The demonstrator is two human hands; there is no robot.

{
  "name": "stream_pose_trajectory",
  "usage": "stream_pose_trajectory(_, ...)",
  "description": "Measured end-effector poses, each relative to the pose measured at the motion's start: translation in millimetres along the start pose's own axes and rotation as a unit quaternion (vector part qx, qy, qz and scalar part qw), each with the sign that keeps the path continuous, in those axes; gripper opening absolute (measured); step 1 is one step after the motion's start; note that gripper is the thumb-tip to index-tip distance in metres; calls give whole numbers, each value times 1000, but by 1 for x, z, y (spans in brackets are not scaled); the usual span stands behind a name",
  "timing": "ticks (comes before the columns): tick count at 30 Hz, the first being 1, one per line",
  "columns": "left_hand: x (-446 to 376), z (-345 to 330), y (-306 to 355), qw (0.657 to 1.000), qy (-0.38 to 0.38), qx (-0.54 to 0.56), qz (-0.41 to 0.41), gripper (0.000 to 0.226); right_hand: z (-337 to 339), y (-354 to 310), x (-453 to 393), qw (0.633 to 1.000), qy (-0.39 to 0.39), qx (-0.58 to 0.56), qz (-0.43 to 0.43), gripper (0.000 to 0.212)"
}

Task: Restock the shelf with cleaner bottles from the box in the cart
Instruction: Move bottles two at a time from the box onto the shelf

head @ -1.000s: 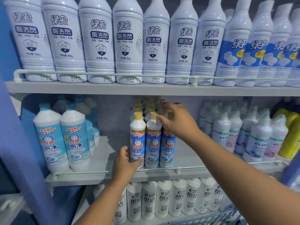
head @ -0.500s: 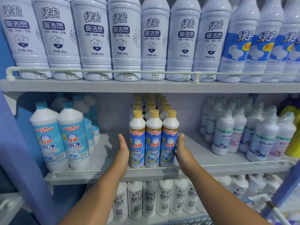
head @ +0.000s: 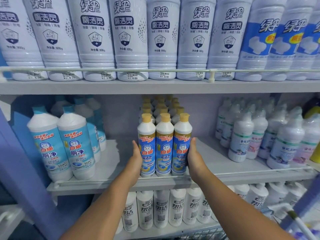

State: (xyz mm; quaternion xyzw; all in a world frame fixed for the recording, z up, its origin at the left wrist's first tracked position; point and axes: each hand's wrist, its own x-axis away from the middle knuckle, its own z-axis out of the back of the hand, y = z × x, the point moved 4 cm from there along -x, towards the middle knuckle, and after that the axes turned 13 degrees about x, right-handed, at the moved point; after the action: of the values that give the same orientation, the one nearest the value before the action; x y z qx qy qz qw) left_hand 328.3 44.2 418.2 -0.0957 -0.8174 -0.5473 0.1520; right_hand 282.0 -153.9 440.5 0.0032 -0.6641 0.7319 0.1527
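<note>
Head view, cleaner bottles [head: 164,144] between both hands' fingers [head: 136,153]

Other stock around the middle shelf

Across the top of the frame stands a row of large white toilet-cleaner bottles [head: 128,38] with 6.00 price stickers, then blue-labelled white bottles [head: 256,42] at upper right. At centre left stand teal-capped white bottles [head: 74,146] with light-blue labels. At right, clear shrink-wrapped white bottles [head: 242,141] crowd together, with a yellow bottle [head: 316,153] at the frame's right edge. Along the bottom runs a row of white bottles with grey labels [head: 161,210]
</note>
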Motion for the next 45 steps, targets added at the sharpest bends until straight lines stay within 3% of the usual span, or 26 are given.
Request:
stream_pose_trajectory(12, 10, -4, 5, 1000, 9, -18, -10, 70, -1, 3, 1, 1000, -2, 13, 2, 59)
stream_pose_trajectory(17, 19, -8, 9, 999, 16, -32, -18, 69, 1, -2, 8, 999, -2, 32, -12, 71)
stream_pose_trajectory(23, 43, 0, 22, 986, 37, -154, -55, 72, 7, -10, 35, 997, 8, 73, 5, 70)
stream_pose_trajectory(26, 56, 10, 24, 965, 32, -234, -112, 66, 5, -13, 51, 989, 16, 141, 41, 56)
stream_pose_trajectory(29, 71, 14, 26, 937, 9, -301, -178, 54, 10, -11, 61, 950, 76, 286, 95, 54)
stream_pose_trajectory(33, 82, 21, 20, 882, -17, -395, -258, 37, 17, -12, 86, 893, 93, 408, 164, 48)
stream_pose_trajectory(37, 109, 23, 6, 798, 0, -517, -309, 63, 34, 0, 115, 816, 86, 542, 179, 56)
stream_pose_trajectory(40, 142, 16, -15, 755, 9, -569, -325, 65, 54, 19, 136, 760, 78, 621, 174, 65)
stream_pose_trajectory(45, 194, 2, -71, 702, 5, -637, -319, 62, 95, 59, 177, 721, 34, 672, 169, 66)
